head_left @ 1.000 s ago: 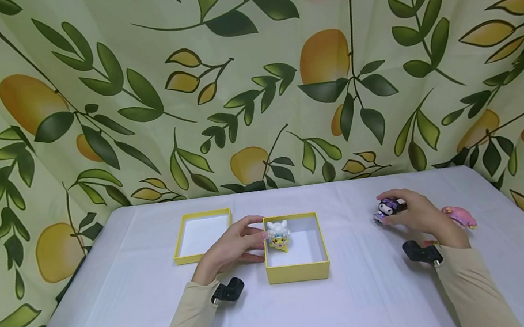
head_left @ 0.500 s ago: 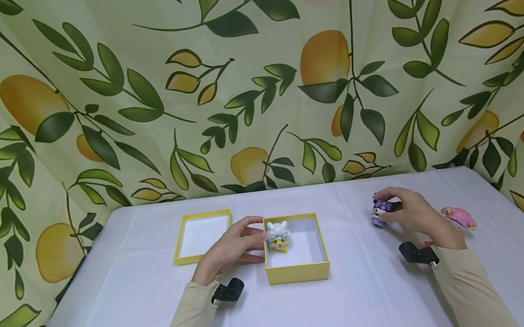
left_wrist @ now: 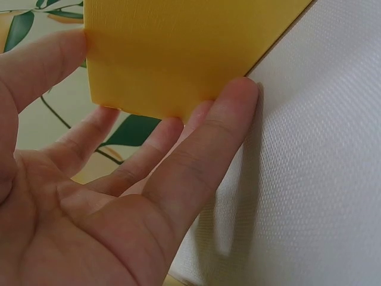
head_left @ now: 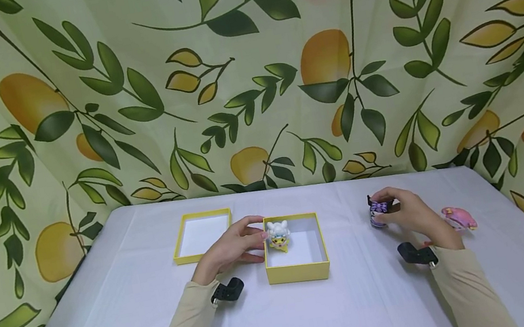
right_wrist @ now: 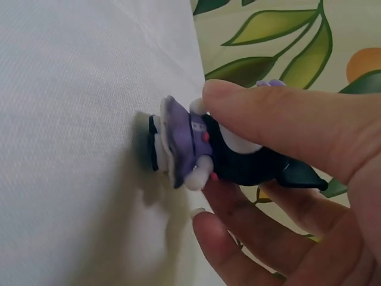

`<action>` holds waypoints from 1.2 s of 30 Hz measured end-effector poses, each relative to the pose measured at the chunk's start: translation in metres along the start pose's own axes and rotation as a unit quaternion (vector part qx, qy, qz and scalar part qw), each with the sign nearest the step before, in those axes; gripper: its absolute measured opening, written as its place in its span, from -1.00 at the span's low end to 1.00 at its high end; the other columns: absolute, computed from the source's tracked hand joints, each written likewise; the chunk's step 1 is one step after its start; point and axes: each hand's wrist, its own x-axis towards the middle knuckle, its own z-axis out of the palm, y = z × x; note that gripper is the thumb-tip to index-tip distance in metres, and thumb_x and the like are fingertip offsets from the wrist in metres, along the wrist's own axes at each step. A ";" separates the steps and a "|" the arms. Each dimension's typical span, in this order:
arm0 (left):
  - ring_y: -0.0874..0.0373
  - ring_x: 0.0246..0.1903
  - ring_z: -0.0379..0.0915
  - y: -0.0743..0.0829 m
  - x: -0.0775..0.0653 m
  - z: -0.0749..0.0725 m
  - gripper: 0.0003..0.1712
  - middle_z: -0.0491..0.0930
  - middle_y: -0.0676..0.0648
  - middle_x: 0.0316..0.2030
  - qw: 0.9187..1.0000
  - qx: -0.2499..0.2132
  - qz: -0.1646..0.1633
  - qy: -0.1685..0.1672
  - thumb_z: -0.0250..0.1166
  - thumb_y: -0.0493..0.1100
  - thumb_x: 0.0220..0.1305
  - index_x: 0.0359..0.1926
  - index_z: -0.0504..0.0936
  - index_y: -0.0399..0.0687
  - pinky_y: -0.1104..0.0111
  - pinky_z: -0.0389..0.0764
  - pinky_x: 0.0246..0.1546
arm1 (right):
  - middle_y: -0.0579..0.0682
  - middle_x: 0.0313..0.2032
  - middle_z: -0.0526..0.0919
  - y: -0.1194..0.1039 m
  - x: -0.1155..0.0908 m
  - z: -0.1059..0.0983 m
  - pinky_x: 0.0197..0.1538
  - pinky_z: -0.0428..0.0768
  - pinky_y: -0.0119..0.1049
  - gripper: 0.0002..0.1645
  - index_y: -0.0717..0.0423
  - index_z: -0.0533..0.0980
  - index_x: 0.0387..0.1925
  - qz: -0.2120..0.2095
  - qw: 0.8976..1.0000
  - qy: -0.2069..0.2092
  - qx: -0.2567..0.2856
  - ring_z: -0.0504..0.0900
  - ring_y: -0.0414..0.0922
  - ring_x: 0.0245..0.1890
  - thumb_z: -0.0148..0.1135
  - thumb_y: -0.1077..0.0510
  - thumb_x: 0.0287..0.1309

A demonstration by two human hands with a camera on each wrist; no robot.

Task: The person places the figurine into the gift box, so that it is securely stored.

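My right hand [head_left: 407, 211] pinches a small figurine [head_left: 378, 214] with a black hood and purple dress, thumb over its head. It stands upright, its feet [right_wrist: 156, 143] right at the white tablecloth in the right wrist view. My left hand [head_left: 231, 246] rests its fairly straight fingers against the left side of an open yellow box [head_left: 299, 272]; in the left wrist view the fingertips touch the box wall [left_wrist: 161, 59]. Inside the box, by its left wall, is a white-and-yellow figurine [head_left: 279, 235].
A yellow-rimmed box lid [head_left: 181, 242] lies inside up behind my left hand. A pink figurine [head_left: 459, 218] lies beside my right wrist, partly hidden by it. The table ends at a leaf-and-fruit patterned curtain [head_left: 271, 97].
My right hand has shifted slightly left, and the purple-and-black figurine has gone from tilted to upright and turned. My left hand and the box have stayed put.
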 end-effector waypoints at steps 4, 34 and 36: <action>0.03 -0.10 0.58 0.000 0.001 0.000 -0.33 0.44 -0.31 0.16 1.000 0.001 0.001 -0.001 0.24 -0.15 0.40 0.43 0.22 -0.17 0.07 0.74 -0.05 | 0.32 0.06 0.57 0.000 0.001 0.002 0.02 0.63 -0.04 -0.47 0.25 0.51 0.09 -0.010 1.000 0.005 -0.008 0.56 0.14 0.00 0.46 0.24 0.08; 0.05 -0.12 0.57 0.000 0.000 0.000 -0.37 0.44 -0.31 0.16 1.000 -0.008 0.003 -0.002 0.22 -0.16 0.42 0.41 0.23 -0.15 0.09 0.74 -0.06 | 0.22 -0.03 0.65 -0.027 0.006 0.015 -0.16 0.60 -0.38 -0.49 0.18 0.55 0.02 -0.057 0.998 0.039 0.007 0.63 -0.03 -0.21 0.51 0.17 0.03; 0.05 -0.13 0.57 0.000 -0.001 0.000 -0.37 0.44 -0.31 0.16 1.000 -0.009 0.002 -0.002 0.22 -0.16 0.42 0.41 0.23 -0.15 0.09 0.74 -0.06 | 0.22 -0.02 0.65 -0.030 0.006 0.016 -0.14 0.61 -0.38 -0.50 0.18 0.55 0.02 -0.065 0.997 0.044 0.005 0.64 -0.01 -0.19 0.51 0.16 0.03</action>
